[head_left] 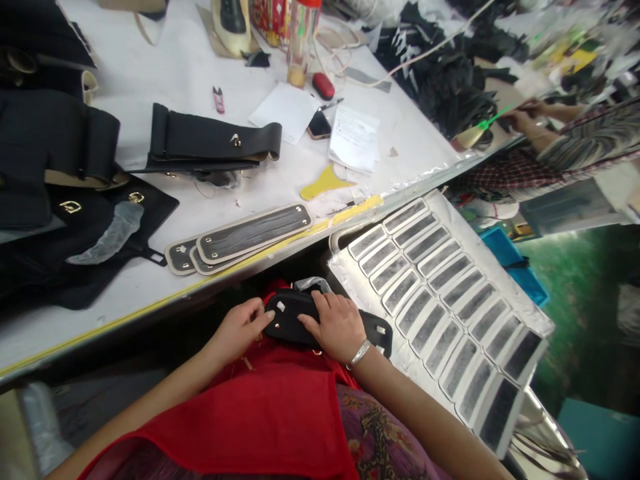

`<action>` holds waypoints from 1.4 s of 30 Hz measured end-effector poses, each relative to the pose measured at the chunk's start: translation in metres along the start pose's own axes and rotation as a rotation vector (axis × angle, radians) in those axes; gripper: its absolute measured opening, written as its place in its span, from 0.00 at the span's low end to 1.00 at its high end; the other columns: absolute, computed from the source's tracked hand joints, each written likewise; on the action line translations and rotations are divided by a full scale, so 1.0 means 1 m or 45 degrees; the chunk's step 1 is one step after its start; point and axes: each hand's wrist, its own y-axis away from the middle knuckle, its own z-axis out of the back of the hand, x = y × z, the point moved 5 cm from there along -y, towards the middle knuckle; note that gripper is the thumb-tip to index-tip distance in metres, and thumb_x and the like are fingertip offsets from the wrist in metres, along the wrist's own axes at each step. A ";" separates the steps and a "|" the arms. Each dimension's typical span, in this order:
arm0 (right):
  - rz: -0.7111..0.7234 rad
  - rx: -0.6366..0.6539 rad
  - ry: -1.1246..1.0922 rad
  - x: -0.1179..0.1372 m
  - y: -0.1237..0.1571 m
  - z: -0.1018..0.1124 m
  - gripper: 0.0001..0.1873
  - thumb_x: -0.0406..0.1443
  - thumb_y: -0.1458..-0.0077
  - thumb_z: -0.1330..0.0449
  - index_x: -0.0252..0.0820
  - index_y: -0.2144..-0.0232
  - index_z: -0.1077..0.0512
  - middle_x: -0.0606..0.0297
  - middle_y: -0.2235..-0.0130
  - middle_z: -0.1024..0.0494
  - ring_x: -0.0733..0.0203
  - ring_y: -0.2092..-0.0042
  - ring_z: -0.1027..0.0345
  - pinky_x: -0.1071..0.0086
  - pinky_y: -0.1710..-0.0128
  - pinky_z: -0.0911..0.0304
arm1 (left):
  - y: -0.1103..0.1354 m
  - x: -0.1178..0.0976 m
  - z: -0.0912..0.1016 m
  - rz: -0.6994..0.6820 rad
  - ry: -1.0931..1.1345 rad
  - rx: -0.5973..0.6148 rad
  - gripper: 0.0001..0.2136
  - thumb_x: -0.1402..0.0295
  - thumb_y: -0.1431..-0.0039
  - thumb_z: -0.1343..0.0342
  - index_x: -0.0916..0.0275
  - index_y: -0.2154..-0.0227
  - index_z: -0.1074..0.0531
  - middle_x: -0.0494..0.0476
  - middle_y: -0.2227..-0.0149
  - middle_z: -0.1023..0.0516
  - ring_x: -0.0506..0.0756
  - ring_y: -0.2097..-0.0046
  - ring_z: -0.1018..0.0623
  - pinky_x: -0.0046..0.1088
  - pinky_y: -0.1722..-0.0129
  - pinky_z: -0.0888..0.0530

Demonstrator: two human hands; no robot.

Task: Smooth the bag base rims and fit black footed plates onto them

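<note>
A black leather bag piece with small metal studs and white tags lies on my lap, over a red cloth. My left hand pinches its left end with curled fingers. On top of the piece rests my right hand, fingers pressed down and wrapped over it, a silver bracelet at the wrist. A bit of clear plastic sticks out behind the piece.
The white worktable holds stacked glue-coated oblong panels, black bag parts, a phone, papers, a bottle and snips. A foil-covered tray at my right carries several glued strips. Another person's hand works at the far right.
</note>
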 end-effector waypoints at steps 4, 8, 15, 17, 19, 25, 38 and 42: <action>0.206 -0.024 -0.130 0.021 -0.013 0.002 0.27 0.50 0.43 0.49 0.44 0.45 0.38 0.55 0.52 0.30 0.51 0.53 0.36 0.59 0.55 0.40 | 0.002 -0.003 0.002 -0.051 0.051 -0.107 0.13 0.59 0.48 0.47 0.60 0.62 0.33 0.48 0.71 0.34 0.51 0.70 0.33 0.25 0.69 0.35; 0.393 0.035 -0.327 0.031 -0.025 0.003 0.22 0.47 0.44 0.46 0.40 0.52 0.33 0.58 0.54 0.28 0.56 0.52 0.35 0.64 0.53 0.40 | 0.003 -0.005 0.001 -0.126 0.125 -0.089 0.17 0.60 0.46 0.47 0.61 0.55 0.31 0.52 0.67 0.34 0.51 0.66 0.32 0.26 0.66 0.33; 0.393 0.158 -0.452 0.032 -0.038 -0.003 0.15 0.41 0.44 0.43 0.40 0.57 0.29 0.61 0.59 0.25 0.58 0.54 0.33 0.66 0.54 0.39 | 0.009 0.000 -0.003 -0.068 0.368 -0.151 0.17 0.59 0.48 0.45 0.61 0.56 0.28 0.49 0.70 0.38 0.48 0.71 0.32 0.24 0.72 0.31; 0.379 0.161 -0.470 0.031 -0.038 -0.005 0.15 0.42 0.44 0.43 0.40 0.57 0.29 0.60 0.59 0.25 0.58 0.54 0.33 0.65 0.54 0.39 | 0.008 0.005 -0.006 -0.017 0.497 -0.092 0.19 0.59 0.50 0.43 0.62 0.56 0.28 0.48 0.71 0.38 0.47 0.74 0.32 0.24 0.75 0.31; 0.366 0.164 -0.476 0.030 -0.038 -0.007 0.16 0.42 0.44 0.44 0.40 0.56 0.30 0.60 0.58 0.25 0.58 0.54 0.33 0.65 0.54 0.39 | 0.005 0.011 -0.007 0.026 0.654 0.019 0.21 0.59 0.51 0.41 0.62 0.55 0.30 0.48 0.72 0.36 0.46 0.76 0.32 0.24 0.76 0.31; 0.436 0.085 -0.525 0.030 -0.034 0.002 0.24 0.44 0.48 0.40 0.37 0.52 0.33 0.55 0.54 0.28 0.54 0.52 0.35 0.60 0.50 0.40 | -0.009 -0.003 0.023 0.135 0.673 0.064 0.22 0.53 0.45 0.52 0.66 0.58 0.29 0.53 0.72 0.31 0.49 0.76 0.31 0.24 0.80 0.33; -0.942 -0.293 -1.497 -0.166 0.074 0.024 0.17 0.43 0.41 0.53 0.38 0.61 0.30 0.57 0.58 0.25 0.62 0.60 0.29 0.64 0.57 0.35 | -0.024 -0.084 -0.077 -0.803 -1.334 0.090 0.25 0.51 0.39 0.62 0.65 0.62 0.28 0.64 0.67 0.25 0.63 0.63 0.25 0.37 0.65 0.32; -0.874 -0.279 -1.643 -0.157 0.109 -0.006 0.19 0.46 0.43 0.51 0.40 0.61 0.28 0.57 0.57 0.25 0.59 0.56 0.30 0.62 0.54 0.37 | -0.023 -0.081 -0.078 -0.845 -1.409 0.078 0.26 0.51 0.39 0.64 0.65 0.61 0.28 0.64 0.66 0.24 0.62 0.63 0.25 0.36 0.66 0.33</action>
